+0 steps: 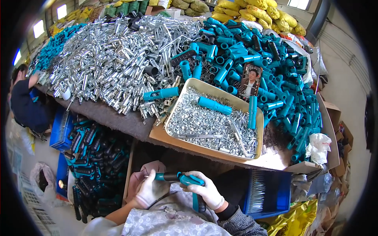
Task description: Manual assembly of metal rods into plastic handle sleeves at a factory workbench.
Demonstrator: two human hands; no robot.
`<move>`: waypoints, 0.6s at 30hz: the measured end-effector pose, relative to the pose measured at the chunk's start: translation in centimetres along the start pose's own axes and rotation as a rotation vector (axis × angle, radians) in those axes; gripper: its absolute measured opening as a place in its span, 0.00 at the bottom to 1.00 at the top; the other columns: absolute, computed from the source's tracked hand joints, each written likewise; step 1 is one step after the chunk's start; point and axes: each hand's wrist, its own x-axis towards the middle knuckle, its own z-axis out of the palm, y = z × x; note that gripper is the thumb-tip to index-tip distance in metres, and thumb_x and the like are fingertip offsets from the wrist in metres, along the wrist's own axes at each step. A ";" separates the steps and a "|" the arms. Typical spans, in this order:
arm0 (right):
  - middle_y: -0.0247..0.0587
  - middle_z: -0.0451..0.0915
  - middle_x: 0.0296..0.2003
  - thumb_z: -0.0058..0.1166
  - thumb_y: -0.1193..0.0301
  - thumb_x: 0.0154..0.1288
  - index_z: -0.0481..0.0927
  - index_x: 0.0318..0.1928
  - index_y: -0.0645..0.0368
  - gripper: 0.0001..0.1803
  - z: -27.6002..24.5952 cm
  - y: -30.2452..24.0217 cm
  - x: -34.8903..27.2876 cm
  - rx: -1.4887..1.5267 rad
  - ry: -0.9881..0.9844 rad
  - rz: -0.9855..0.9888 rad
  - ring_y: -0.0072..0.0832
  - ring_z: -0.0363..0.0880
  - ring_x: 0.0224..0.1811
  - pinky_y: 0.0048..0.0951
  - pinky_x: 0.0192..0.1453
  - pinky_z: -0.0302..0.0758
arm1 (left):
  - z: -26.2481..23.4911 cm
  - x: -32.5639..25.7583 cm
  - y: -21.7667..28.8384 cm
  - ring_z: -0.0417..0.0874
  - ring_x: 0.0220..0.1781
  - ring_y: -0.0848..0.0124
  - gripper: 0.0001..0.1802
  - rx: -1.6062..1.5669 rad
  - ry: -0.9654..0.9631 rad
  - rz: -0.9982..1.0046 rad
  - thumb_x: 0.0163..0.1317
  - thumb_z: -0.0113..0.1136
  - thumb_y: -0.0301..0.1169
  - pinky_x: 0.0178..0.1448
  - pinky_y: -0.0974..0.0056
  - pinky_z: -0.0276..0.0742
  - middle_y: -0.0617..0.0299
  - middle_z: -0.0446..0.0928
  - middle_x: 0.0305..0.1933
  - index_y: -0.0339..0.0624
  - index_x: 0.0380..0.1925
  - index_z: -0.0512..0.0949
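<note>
In front of my lap is a teal-and-black pistol-grip tool (171,176), held level between both hands. My left hand (151,191), in a white glove, is closed around its left end, thumb upward. My right hand (206,190), also white-gloved, is closed over the teal rear part, with the black-ended grip hanging below it. Just beyond the hands, on the bench edge, a cream tray (170,131) holds many small metal parts. A teal sleeve (214,105), a silver pen-like tool (198,136) and another slim metal tool (238,137) lie on them.
A large heap of metal parts (106,59) covers the bench, with teal housings (283,86) piled right. A phone (249,80) leans there. Below are black-and-teal handles (92,157) at left and a blue bin (271,196) of metal rods at right. Another person (27,102) works far left.
</note>
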 end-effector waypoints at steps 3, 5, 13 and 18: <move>0.48 0.77 0.57 0.59 0.69 0.67 0.69 0.64 0.64 0.28 0.1 1.0 -0.5 0.101 0.056 -0.004 0.39 0.80 0.57 0.40 0.65 0.75 | 2.6 3.5 -0.8 0.76 0.43 0.61 0.18 -0.139 -0.089 0.401 0.68 0.60 0.48 0.59 0.58 0.73 0.61 0.76 0.36 0.44 0.35 0.76; 0.50 0.74 0.61 0.58 0.66 0.65 0.67 0.65 0.65 0.30 0.1 1.7 -0.7 0.203 0.091 -0.018 0.47 0.78 0.60 0.47 0.68 0.72 | 3.7 3.9 -0.8 0.76 0.40 0.62 0.14 -0.133 0.042 0.511 0.66 0.60 0.42 0.57 0.55 0.74 0.63 0.75 0.31 0.45 0.28 0.74; 0.51 0.72 0.63 0.60 0.63 0.65 0.63 0.70 0.66 0.37 4.0 3.6 1.2 0.287 -0.057 -0.054 0.43 0.75 0.64 0.46 0.69 0.71 | 10.2 1.2 4.9 0.73 0.25 0.72 0.12 -0.009 0.069 0.785 0.71 0.53 0.42 0.37 0.60 0.74 0.69 0.70 0.25 0.51 0.30 0.71; 0.39 0.84 0.48 0.63 0.67 0.63 0.72 0.66 0.61 0.32 4.7 2.2 2.4 0.022 -0.096 -0.003 0.30 0.84 0.45 0.27 0.55 0.76 | 12.1 -0.8 7.1 0.54 0.17 0.83 0.10 -0.067 -0.159 0.723 0.74 0.54 0.36 0.25 0.71 0.60 0.79 0.52 0.19 0.56 0.30 0.70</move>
